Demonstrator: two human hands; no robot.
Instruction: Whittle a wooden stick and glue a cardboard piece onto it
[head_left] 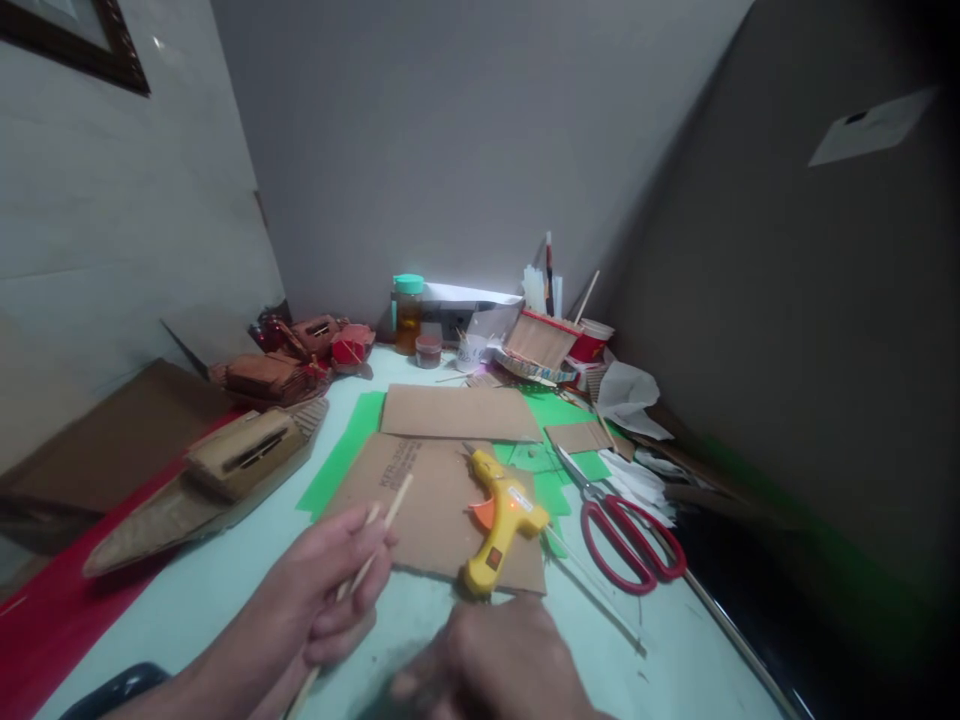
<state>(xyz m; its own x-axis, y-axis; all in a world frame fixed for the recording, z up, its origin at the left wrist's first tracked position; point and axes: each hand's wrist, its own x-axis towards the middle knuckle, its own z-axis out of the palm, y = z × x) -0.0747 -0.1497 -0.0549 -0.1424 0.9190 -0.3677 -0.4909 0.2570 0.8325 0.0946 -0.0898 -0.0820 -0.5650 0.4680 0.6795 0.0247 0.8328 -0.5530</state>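
My left hand (330, 585) is closed around thin wooden sticks (391, 505) that point up and away over a sheet of cardboard (420, 495). My right hand (502, 660) is low in the foreground near the table edge, blurred, with fingers curled; what it holds, if anything, is hidden. Just beyond it a yellow hot glue gun (501, 520) lies on the cardboard, untouched.
Red-handled scissors (626, 535) lie to the right on green paper (559, 470). A cardboard boat model (217, 480) sits at left on a red sheet. At the back stand a teal-capped jar (409, 312), cups with sticks, red cardboard models (300, 355) and crumpled white paper.
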